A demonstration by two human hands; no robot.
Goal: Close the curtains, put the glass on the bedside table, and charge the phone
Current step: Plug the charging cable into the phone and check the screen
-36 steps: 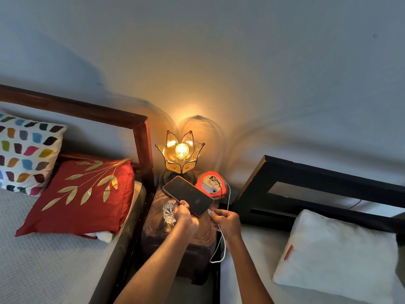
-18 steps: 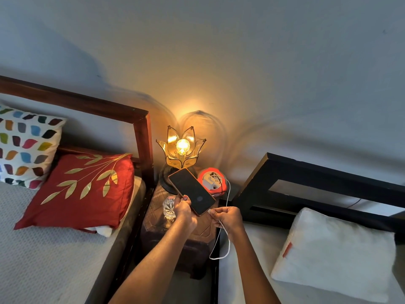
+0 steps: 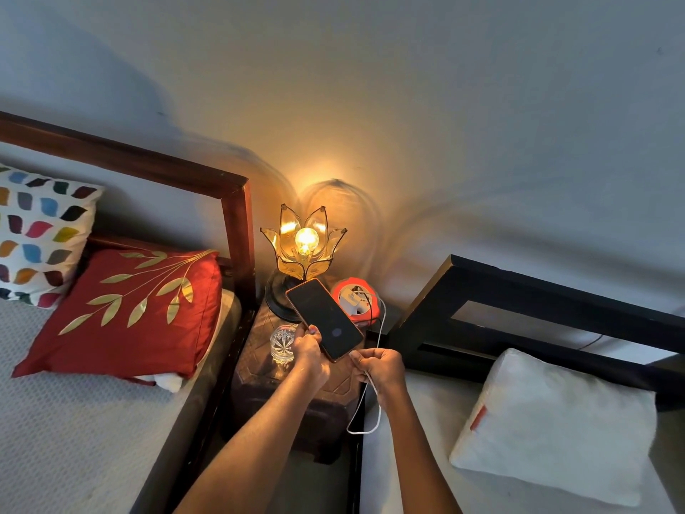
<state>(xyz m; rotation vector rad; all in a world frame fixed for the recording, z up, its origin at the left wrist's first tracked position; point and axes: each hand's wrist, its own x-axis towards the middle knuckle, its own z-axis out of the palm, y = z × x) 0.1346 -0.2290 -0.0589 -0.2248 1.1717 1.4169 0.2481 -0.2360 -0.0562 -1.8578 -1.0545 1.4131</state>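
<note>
My left hand (image 3: 310,351) holds a dark phone (image 3: 323,317) by its lower edge, above the dark wooden bedside table (image 3: 259,369). A faint round mark shows on the phone's screen. My right hand (image 3: 379,367) pinches the plug end of a white charging cable (image 3: 374,409) right at the phone's bottom corner. The cable loops down and runs up to a red and white socket reel (image 3: 355,299) on the table. A cut-glass tumbler (image 3: 282,343) stands on the table, just left of my left hand.
A lit flower-shaped lamp (image 3: 304,246) stands at the back of the table. A bed with a red leaf cushion (image 3: 129,313) and a patterned pillow (image 3: 33,231) lies on the left. On the right is a black-framed bed (image 3: 556,302) with a white pillow (image 3: 556,424).
The phone has tilted slightly and a faint mark has appeared on its screen. My right hand has brought the cable end up to the phone's bottom corner.
</note>
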